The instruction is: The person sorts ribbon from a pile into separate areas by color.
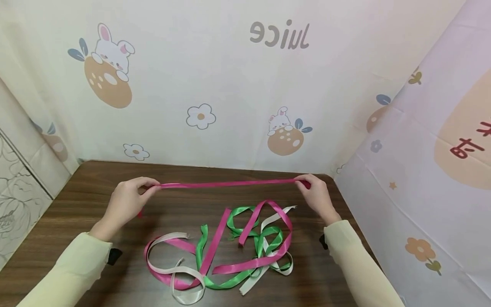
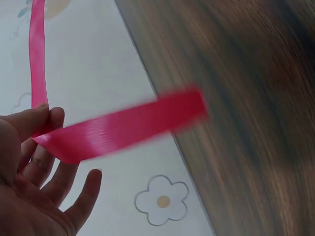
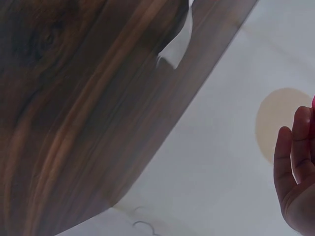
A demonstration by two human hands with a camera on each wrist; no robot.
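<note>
A pink ribbon (image 1: 228,183) stretches nearly level between both hands, above the back part of the table. My left hand (image 1: 128,200) pinches it between thumb and forefinger; in the left wrist view a loose pink tail (image 2: 133,125) hangs past the fingers, its end blurred. At the other side, my right hand (image 1: 315,194) pinches the ribbon near its right end. Only some fingers of that hand (image 3: 298,162) show at the edge of the right wrist view. Below lie loose ribbons in a tangle: pink (image 1: 215,241), green (image 1: 200,249) and white (image 1: 184,270).
The dark wooden table (image 1: 299,288) ends at the back against a printed curtain (image 1: 230,76). Another printed cloth (image 1: 414,170) hangs along the right side. A white ribbon end (image 3: 178,49) lies on the table in the right wrist view.
</note>
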